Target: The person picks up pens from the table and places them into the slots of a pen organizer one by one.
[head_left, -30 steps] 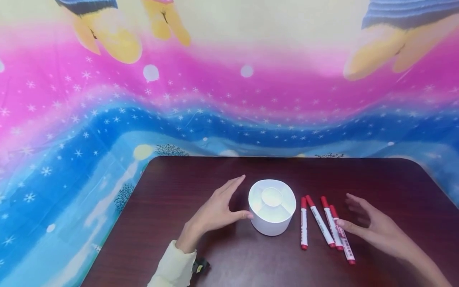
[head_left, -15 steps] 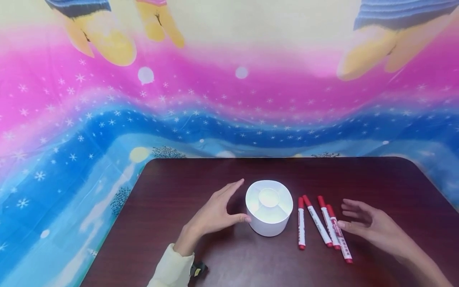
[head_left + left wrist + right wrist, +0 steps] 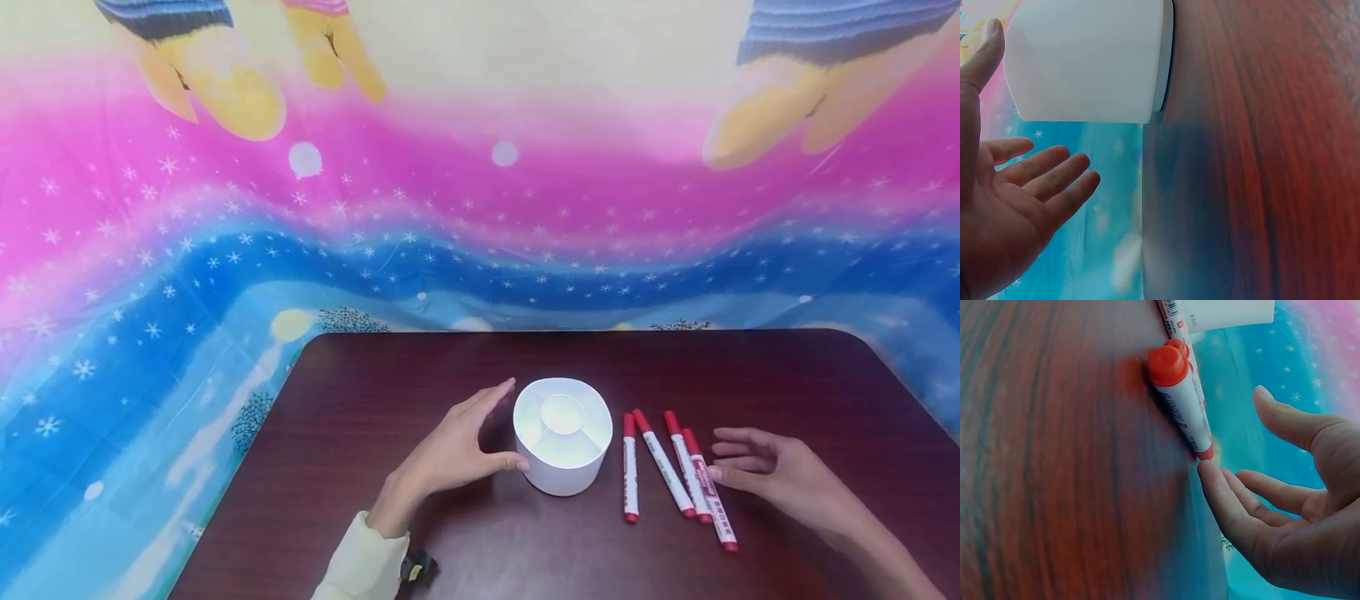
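A white round organizer (image 3: 562, 479) with a central ring and divided compartments stands upright on the table. My left hand (image 3: 459, 437) is at its left side, fingers spread, thumb tip by the wall; whether it touches cannot be told. The left wrist view shows the open palm (image 3: 1016, 212) below the organizer's wall (image 3: 1085, 62). Several red-capped white markers lie to the right, the leftmost marker (image 3: 631, 479) apart, the rightmost marker (image 3: 722, 517) against its neighbour. Beside them my right hand (image 3: 787, 483) has relaxed fingers and holds nothing. In the right wrist view, its fingertips sit near a marker's end (image 3: 1207, 451).
The dark reddish-brown table (image 3: 390, 367) has rounded far corners. Behind it hangs a pink and blue cloth (image 3: 450, 200) with snowflakes. A small black object (image 3: 417, 567) shows by the left sleeve (image 3: 363, 550).
The head view has shifted slightly. My right hand's fingertips have come down a little beside the markers. The organizer and markers stay put, and the left hand barely moves.
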`<state>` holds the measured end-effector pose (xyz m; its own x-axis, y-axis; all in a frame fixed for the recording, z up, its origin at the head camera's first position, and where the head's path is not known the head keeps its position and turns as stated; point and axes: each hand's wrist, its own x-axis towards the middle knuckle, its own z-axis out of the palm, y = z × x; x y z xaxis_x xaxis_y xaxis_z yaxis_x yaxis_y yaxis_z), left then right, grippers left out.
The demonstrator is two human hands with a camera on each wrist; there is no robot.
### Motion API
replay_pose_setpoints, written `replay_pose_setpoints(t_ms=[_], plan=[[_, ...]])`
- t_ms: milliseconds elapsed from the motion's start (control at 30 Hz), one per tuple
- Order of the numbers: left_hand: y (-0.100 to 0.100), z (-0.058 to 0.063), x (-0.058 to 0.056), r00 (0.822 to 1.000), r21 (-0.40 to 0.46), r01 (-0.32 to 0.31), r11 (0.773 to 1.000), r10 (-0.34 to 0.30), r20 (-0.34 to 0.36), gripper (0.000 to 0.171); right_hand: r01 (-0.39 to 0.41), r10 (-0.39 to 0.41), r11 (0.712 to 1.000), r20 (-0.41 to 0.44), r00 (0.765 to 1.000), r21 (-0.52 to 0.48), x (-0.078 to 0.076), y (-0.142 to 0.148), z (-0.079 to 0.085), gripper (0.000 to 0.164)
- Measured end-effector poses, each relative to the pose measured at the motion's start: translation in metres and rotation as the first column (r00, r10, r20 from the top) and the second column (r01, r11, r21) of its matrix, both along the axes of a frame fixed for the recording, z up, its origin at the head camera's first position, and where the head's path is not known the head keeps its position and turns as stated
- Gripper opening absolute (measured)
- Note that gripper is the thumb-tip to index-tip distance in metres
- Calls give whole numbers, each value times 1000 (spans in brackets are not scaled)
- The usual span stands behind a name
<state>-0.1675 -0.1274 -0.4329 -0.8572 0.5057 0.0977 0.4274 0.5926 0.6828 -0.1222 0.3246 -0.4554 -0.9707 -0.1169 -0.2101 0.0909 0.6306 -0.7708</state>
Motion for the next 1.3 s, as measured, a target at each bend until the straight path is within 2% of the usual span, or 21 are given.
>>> replay_pose_setpoints(t_ms=[333, 600, 967, 1300], plan=[[3, -4, 0, 1000, 8, 15, 1000, -15, 16, 111, 8, 4, 997, 160, 987, -76, -10, -3, -2, 83], [7, -8, 1, 999, -6, 15, 1000, -14, 47, 112, 31, -18, 997, 180, 983, -75, -13, -8, -8, 79], [11, -8, 2, 999, 34, 31, 999, -32, 33, 107, 9, 3, 997, 143, 990, -80, -16, -13, -9, 66], [13, -7, 3, 999, 39, 34, 999, -35, 32, 106, -36, 58, 989, 154, 986, -140, -15, -3, 3, 67]])
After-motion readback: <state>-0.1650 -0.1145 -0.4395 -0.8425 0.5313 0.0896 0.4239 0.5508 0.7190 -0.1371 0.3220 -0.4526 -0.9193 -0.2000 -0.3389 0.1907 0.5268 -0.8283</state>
